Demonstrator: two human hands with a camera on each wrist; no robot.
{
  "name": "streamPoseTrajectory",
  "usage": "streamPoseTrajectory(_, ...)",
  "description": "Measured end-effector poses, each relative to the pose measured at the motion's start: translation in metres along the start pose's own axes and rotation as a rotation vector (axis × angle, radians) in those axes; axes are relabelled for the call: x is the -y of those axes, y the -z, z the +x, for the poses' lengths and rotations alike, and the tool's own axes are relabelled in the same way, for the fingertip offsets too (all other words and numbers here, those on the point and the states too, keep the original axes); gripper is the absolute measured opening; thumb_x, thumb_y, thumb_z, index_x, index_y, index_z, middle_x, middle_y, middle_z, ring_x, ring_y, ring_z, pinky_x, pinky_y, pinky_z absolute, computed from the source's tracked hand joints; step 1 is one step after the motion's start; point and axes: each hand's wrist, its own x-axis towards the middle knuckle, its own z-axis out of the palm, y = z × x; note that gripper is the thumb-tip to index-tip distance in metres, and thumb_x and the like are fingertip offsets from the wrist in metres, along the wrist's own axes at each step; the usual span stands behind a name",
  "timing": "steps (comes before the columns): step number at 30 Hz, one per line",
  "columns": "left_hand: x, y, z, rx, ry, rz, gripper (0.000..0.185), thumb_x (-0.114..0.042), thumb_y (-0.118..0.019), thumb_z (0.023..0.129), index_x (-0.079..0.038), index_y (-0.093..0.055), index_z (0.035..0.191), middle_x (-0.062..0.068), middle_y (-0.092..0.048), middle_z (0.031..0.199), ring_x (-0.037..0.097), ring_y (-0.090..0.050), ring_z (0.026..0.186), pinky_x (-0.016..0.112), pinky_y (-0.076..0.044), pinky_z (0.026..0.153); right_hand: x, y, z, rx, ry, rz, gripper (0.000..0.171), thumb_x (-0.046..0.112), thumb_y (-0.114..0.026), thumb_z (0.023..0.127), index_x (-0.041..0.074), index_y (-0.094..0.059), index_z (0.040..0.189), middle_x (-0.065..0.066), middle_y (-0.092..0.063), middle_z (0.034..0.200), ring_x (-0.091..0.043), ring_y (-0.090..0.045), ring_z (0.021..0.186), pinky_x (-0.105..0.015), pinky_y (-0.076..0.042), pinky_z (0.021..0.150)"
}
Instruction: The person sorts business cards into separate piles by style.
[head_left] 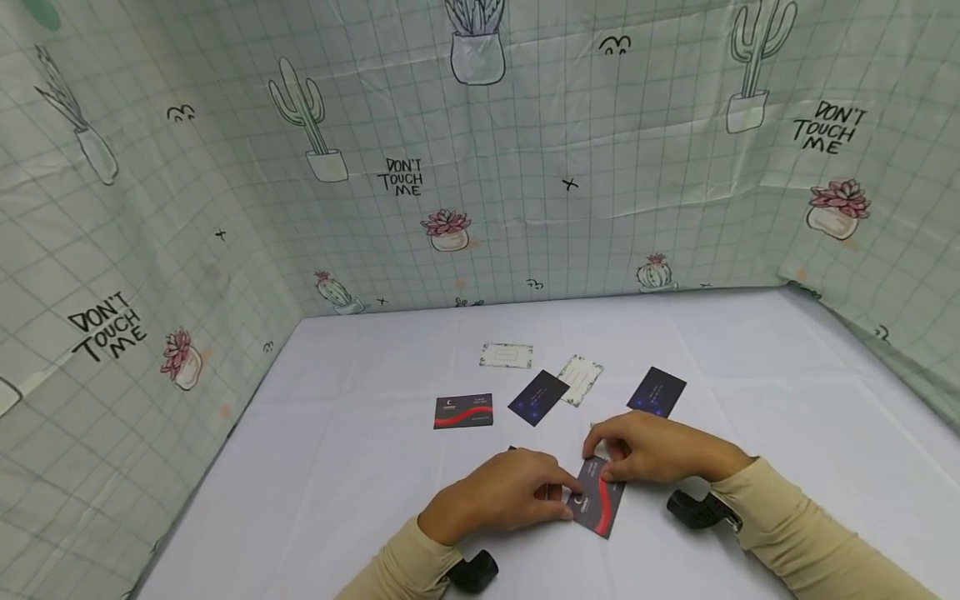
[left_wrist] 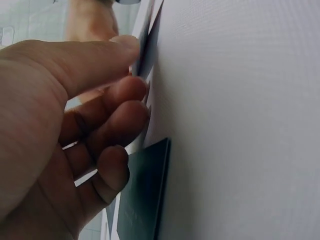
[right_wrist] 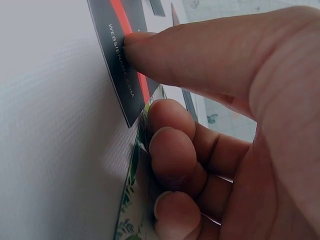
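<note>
A dark grey business card with a red wavy stripe [head_left: 606, 507] lies at an angle between both hands at the front of the table. My left hand [head_left: 510, 493] pinches its left edge with thumb and index finger. At its upper right, my right hand [head_left: 651, 450] grips it, the thumb [right_wrist: 145, 50] on the printed face beside the red stripe. Under the right hand's curled fingers is a leaf-patterned card [right_wrist: 134, 217], mostly hidden in the head view. Beside the left hand's lower fingers lies a dark card [left_wrist: 145, 192], of which only a corner shows from above.
Farther back lie another red-striped card [head_left: 462, 411], a dark blue card [head_left: 538, 398] overlapping a leaf-bordered white card [head_left: 582, 379], and a second white card [head_left: 506, 355]. Another blue card [head_left: 657, 390] sits beyond the right hand. A patterned cloth [head_left: 525, 167] hangs around the white table [head_left: 337, 467].
</note>
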Motion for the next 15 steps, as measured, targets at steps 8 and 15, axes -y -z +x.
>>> streamPoseTrajectory(8,0.009,0.001,-0.004,-0.048,-0.052,-0.170,0.019,-0.023,-0.068,0.098,-0.018,-0.079,0.112,-0.017,-0.071,0.098,-0.011,-0.050,0.068,0.010,-0.043,0.064,-0.003,-0.001,0.001,-0.001,-0.030,-0.011,0.020,0.025,-0.076,0.090,0.028,-0.068,0.109,0.014,-0.054,0.070,0.000,-0.049,0.062,-0.023,-0.043,0.059)
streamPoseTrajectory(15,0.012,0.002,-0.007,-0.068,0.017,-0.292,0.014,-0.020,-0.070,0.096,-0.018,-0.081,0.106,-0.017,-0.073,0.098,-0.010,-0.051,0.066,0.013,-0.045,0.062,-0.003,-0.002,0.001,-0.015,-0.017,-0.008,0.021,0.029,-0.075,0.091,0.027,-0.068,0.110,0.014,-0.053,0.070,-0.001,-0.049,0.061,-0.023,-0.043,0.057)
